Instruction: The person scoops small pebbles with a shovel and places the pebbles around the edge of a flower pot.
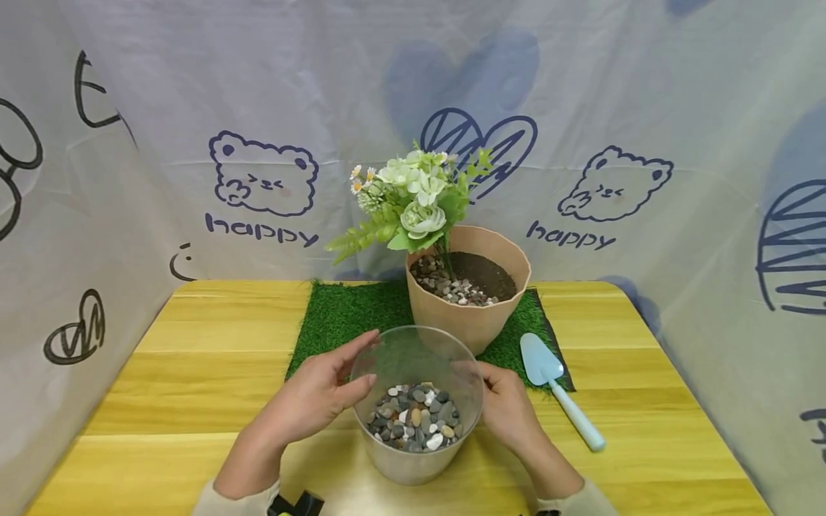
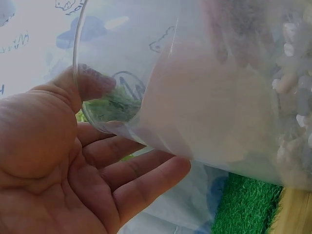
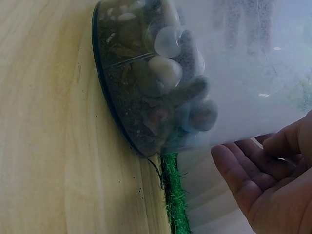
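Note:
A clear plastic bucket (image 1: 422, 462) stands upright on the table in front of me, a layer of mixed pebbles (image 1: 416, 419) in its bottom. At its left side my left hand (image 1: 323, 390) holds the rim. In the left wrist view the thumb (image 2: 97, 84) crosses the rim, and the other fingers (image 2: 146, 187) lie fairly straight along the outside. From the right, my right hand (image 1: 510, 408) holds the upper wall; its fingertips show faintly through the plastic. Just beyond is a peach flowerpot (image 1: 452, 330) with soil, small stones and pale green flowers (image 1: 422, 208).
The pot sits on a green artificial turf mat (image 1: 355, 312). A light blue hand trowel (image 1: 558, 387) lies right of the bucket, its blade on the mat and its handle on the wooden table (image 1: 645, 423). Printed cloth (image 1: 361, 93) hangs around the table.

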The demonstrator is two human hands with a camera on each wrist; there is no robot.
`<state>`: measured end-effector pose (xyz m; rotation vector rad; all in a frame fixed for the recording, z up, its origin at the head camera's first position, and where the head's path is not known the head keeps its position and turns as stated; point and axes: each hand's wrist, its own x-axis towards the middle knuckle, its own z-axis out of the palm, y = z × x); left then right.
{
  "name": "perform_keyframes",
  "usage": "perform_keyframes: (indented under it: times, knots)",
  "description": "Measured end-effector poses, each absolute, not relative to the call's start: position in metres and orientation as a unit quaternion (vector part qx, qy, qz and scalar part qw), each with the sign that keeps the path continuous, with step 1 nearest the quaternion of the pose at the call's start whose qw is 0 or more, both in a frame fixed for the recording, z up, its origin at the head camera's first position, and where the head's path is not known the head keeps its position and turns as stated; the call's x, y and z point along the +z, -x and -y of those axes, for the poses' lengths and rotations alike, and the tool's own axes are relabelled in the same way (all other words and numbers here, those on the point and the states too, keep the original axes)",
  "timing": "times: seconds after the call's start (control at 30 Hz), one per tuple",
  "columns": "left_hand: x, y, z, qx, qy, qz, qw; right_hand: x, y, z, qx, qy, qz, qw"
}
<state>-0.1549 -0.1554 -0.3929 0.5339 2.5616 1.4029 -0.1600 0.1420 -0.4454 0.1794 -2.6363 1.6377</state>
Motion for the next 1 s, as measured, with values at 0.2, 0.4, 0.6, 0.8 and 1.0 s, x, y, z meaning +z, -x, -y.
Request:
perform_keyframes:
  times: [0.2, 0.4, 0.6, 0.8, 1.0]
  knots:
    - [-0.393, 0.153, 0.163, 0.477, -0.212, -0.845, 0.12, -0.448, 0.158, -0.143, 0.522, -0.05, 0.851, 0.017]
    - [-0.391, 0.152, 0.161, 0.475, -0.206, -0.849, 0.109, -0.45, 0.158, -0.144, 0.511, -0.047, 0.858, 0.022]
    - [-0.39, 0.151, 0.157, 0.477, -0.194, -0.853, 0.092, -0.45, 0.158, -0.145, 0.507, -0.049, 0.86, 0.022]
    - [-0.385, 0.148, 0.156, 0.447, -0.171, -0.876, 0.056, -0.448, 0.159, -0.144, 0.505, -0.057, 0.861, 0.016]
    - [-0.378, 0.141, 0.146, 0.347, -0.126, -0.927, -0.057, -0.446, 0.158, -0.143, 0.506, -0.061, 0.86, 0.019]
